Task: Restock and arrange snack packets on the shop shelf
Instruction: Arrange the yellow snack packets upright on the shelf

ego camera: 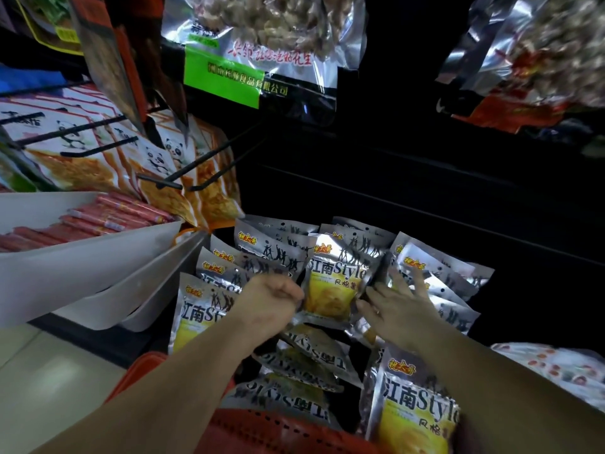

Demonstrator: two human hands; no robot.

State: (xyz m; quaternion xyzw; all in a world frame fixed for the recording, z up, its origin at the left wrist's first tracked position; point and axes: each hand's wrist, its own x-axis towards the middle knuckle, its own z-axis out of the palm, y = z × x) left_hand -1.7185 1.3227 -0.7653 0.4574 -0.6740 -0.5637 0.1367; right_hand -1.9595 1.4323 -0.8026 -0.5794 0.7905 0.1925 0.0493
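Head view: the silver-and-yellow snack packet (334, 283) stands upright just above frame centre, between two banks of identical packets on the dark shelf. The left hand (271, 299), at the packet's 9 o'clock, pinches its left edge between thumb and curled fingers. The right hand (393, 306), at its 3 o'clock, is spread with straight fingers against its right edge and the right-hand packets (438, 270). Blur makes it hard to say whether the packet's base rests on the shelf yet. The step looks like seating one packet into the front row. The next move probably calls for pushing it down level with the left-hand packets (203, 309), then reaching to 6 o'clock for stock (415, 407) in the red basket (262, 427). A white tray (91, 270) of red sausages (108, 214) sits at 9 o'clock.
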